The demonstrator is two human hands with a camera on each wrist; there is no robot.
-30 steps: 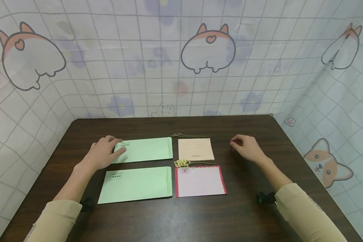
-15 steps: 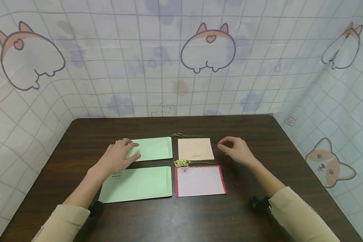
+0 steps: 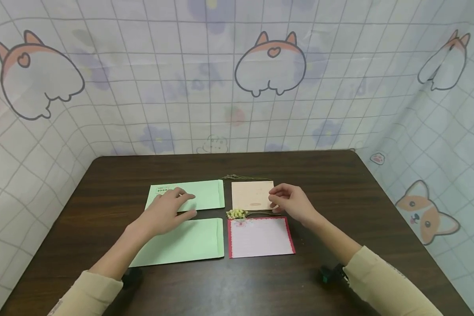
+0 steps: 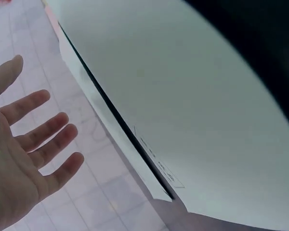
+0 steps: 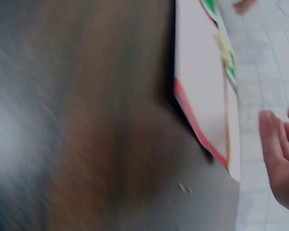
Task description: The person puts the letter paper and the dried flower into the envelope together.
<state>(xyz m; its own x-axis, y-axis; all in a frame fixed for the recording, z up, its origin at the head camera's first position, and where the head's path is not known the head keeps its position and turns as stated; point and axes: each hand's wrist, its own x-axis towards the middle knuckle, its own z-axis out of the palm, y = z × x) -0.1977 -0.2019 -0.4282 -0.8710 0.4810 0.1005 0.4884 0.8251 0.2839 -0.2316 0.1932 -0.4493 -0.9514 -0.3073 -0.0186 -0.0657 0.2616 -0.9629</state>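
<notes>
My left hand [image 3: 163, 215] reaches over the two pale green envelopes, its fingers spread and holding nothing. It overlaps the far envelope [image 3: 207, 193] and the upper left of the near envelope [image 3: 193, 241]. In the left wrist view, the same hand [image 4: 24, 154] shows its palm and loose fingers beside the envelopes. My right hand [image 3: 294, 205] is at the right edge of the beige card [image 3: 249, 193], fingers loosely bent with nothing between them. Below it lies a red-bordered writing card [image 3: 260, 239]. Between the two cards is a sprig with pale yellow-green flowers [image 3: 237, 213].
A thin dried sprig [image 3: 246, 177] lies along the beige card's far edge. Everything rests on a dark wooden table [image 3: 237, 287]. A gridded curtain [image 3: 237, 105] with cartoon corgis stands behind it and at both sides. Small pale crumbs [image 5: 185, 188] lie near the cards.
My left hand has moved right and nearer across the envelopes, uncovering the far envelope's printed stamp. My right hand has moved left from the bare table to the beige card's edge. The papers have stayed put.
</notes>
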